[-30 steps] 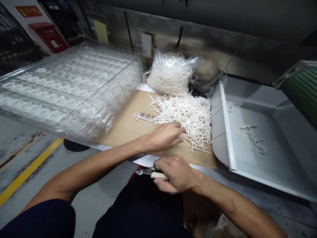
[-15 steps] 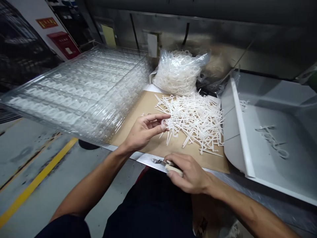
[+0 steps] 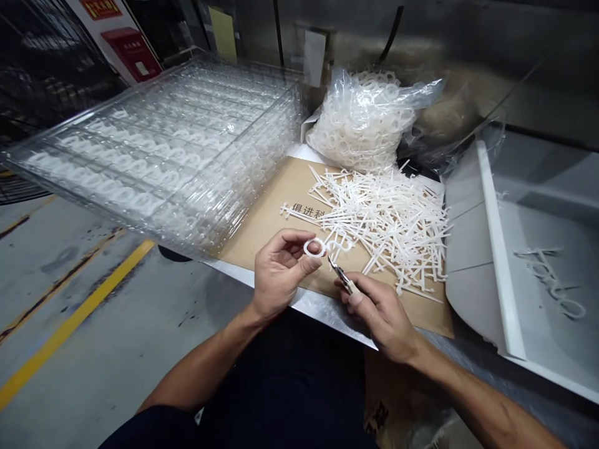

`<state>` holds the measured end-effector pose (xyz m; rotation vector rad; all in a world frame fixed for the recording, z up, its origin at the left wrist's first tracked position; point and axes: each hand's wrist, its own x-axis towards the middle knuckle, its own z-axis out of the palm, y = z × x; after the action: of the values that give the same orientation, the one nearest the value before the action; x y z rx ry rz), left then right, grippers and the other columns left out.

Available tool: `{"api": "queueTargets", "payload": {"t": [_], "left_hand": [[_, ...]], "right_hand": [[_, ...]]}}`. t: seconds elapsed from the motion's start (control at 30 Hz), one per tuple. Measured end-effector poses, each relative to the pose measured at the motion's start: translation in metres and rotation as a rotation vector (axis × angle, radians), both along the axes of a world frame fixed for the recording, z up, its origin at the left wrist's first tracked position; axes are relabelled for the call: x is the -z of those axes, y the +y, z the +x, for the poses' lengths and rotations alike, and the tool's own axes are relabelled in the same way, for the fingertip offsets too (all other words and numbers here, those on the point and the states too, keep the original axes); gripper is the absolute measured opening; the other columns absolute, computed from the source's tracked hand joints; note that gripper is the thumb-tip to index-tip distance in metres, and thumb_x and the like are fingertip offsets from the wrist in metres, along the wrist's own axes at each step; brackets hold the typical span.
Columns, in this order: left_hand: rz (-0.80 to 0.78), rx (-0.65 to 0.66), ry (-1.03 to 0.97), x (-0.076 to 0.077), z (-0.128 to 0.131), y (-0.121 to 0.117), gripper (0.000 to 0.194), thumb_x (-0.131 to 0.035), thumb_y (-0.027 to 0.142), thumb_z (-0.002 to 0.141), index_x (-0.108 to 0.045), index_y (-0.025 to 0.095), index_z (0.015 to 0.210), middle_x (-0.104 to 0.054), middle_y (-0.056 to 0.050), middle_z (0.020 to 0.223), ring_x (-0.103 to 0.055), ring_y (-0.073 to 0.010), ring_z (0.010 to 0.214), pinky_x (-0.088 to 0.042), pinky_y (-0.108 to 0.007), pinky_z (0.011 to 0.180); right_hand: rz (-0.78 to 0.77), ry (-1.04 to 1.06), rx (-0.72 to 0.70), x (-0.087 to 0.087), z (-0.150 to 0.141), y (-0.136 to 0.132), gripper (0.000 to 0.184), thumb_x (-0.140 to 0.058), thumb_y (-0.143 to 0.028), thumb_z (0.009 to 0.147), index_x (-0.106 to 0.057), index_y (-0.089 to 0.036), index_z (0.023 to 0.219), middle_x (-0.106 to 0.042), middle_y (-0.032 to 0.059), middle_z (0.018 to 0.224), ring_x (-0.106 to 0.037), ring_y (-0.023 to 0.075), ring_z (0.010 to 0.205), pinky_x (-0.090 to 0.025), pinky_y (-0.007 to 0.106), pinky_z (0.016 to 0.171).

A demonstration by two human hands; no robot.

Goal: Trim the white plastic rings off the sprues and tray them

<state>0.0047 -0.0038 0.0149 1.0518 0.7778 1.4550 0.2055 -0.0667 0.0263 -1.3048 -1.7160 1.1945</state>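
Observation:
Between the thumb and fingers of my left hand [image 3: 284, 268] is a white plastic ring [image 3: 314, 247], its round opening facing me. More white plastic joins it or lies just behind it on the right; I cannot tell which. My right hand [image 3: 379, 308] is wrapped round pale-handled cutting pliers [image 3: 344, 276], whose metal jaws point up and left, close to the ring's right side. Beyond both hands, a heap of thin white plastic sticks [image 3: 388, 218] is spread over a brown cardboard sheet [image 3: 262, 212].
Stacked clear trays [image 3: 173, 156] with rows of white rings stand at the left. Behind the heap sits a clear bag [image 3: 369, 125] full of white rings. To the right is a grey bin [image 3: 500, 262] with a few white pieces inside. The metal table edge [image 3: 337, 318] runs below my hands.
My right hand has lifted the pliers up toward the ring. The ring in my left hand has turned to face me and shows more clearly. The whole view has shifted slightly.

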Motion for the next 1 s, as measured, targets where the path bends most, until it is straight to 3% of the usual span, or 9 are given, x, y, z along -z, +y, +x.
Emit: {"api": "queueTargets", "payload": {"t": [0.17,0.33,0.63,1.0], "left_hand": [[0.011,-0.110,0.029,0.002,0.000,0.006,0.031,-0.096,0.030,0.074,-0.071,0.018,0.088,-0.069,0.000,0.080,-0.071,-0.0122,0.070,-0.058,-0.022,0.069],[-0.082,-0.061,-0.065,0.002,0.003,0.011,0.033,-0.086,0.042,0.086,-0.064,0.017,0.082,-0.064,0.002,0.065,-0.067,-0.0110,0.057,-0.055,-0.022,0.058],[-0.343,0.005,-0.350,-0.008,0.015,0.007,0.041,-0.094,0.038,0.073,-0.060,0.017,0.080,-0.063,0.004,0.069,-0.063,-0.0088,0.061,-0.058,-0.020,0.057],[-0.269,0.244,-0.095,0.008,0.012,-0.018,0.033,-0.083,0.042,0.088,-0.066,0.015,0.082,-0.073,-0.002,0.072,-0.066,-0.0112,0.064,-0.055,-0.022,0.066]], "right_hand": [[0.105,-0.084,-0.015,-0.005,-0.001,0.001,0.031,-0.047,-0.036,0.105,-0.068,-0.016,0.116,-0.071,0.0080,0.090,-0.066,0.0217,0.079,-0.052,0.034,0.076],[0.157,-0.068,-0.001,0.001,0.002,-0.002,0.033,-0.047,-0.038,0.105,-0.067,-0.015,0.119,-0.073,0.0090,0.093,-0.069,0.0227,0.081,-0.053,0.034,0.075],[0.130,-0.124,0.048,0.004,0.001,0.001,0.035,-0.048,-0.040,0.106,-0.068,-0.015,0.120,-0.075,0.0107,0.097,-0.071,0.0258,0.086,-0.053,0.037,0.076],[0.065,-0.081,0.037,-0.001,0.002,0.001,0.039,-0.047,-0.040,0.106,-0.069,-0.012,0.123,-0.076,0.0126,0.104,-0.070,0.0272,0.094,-0.051,0.038,0.082]]}}
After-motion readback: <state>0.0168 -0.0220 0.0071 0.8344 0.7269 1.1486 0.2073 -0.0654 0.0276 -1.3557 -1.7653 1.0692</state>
